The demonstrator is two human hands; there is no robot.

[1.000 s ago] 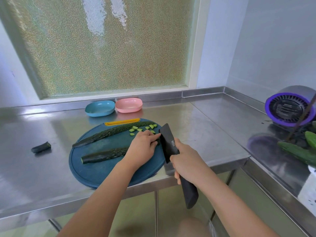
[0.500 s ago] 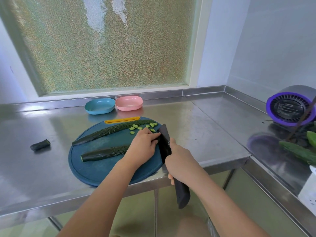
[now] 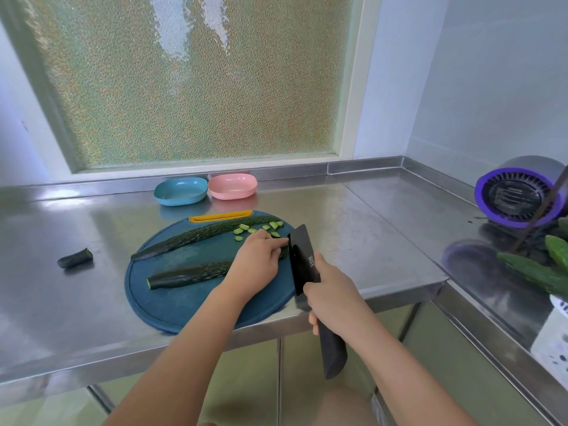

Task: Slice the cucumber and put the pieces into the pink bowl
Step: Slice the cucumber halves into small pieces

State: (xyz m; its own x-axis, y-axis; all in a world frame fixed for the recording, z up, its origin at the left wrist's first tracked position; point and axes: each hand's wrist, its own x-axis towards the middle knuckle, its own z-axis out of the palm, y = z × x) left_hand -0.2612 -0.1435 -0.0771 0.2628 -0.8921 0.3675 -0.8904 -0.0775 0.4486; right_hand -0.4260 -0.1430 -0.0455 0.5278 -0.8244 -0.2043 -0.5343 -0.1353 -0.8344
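While the left hand pins the near cucumber half — fingers curled — the right hand grips the knife.

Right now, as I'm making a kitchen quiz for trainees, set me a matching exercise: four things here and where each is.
Things:
1. pink oval plastic bowl
2. black broad-bladed knife
3. short dark green cucumber stub
4. small pale green cucumber slices

Places:
A. in the grip of the right hand
B. on the steel counter, left of the round blue cutting board
C. on the board, beyond the left hand that holds a cucumber half
D. beside the blue oval bowl

Pairs: 1-D, 2-A, 3-B, 4-C.
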